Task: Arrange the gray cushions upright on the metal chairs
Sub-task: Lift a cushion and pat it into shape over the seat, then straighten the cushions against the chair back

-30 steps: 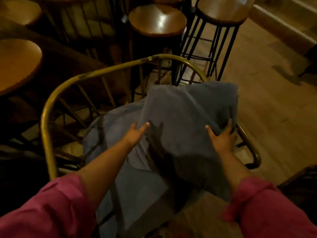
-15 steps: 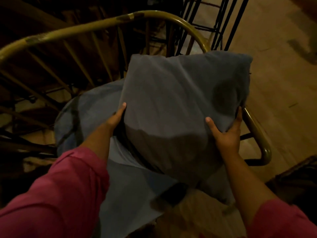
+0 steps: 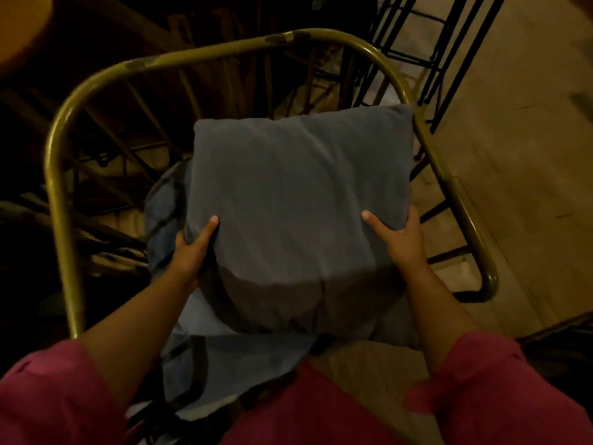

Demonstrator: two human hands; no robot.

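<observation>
The person is gripping a gray cushion with both hands, well apart, one on each side edge near its lower corners. The left hand is clamping the left edge, thumb lying on the front face and the other fingers hidden behind the fabric. The right hand is doing the same on the right edge, thumb stretched across the front. Between the hands the cushion is standing tilted, its top edge leaning away toward the curved brass-coloured rail of the metal chair, which is arching beyond and around both hands. Whether that top edge is touching the rail cannot be told. Under the hands, a second, bluer gray seat pad is lying flat on the seat.

Judging by the dimples the thumbs are making and the sagging lower edge, the cushion is probably soft, light and loosely filled, so it is likely to slump if released without support. Holding it at both side edges, low down, seems sensible; it probably needs the backrest to stay upright.
</observation>
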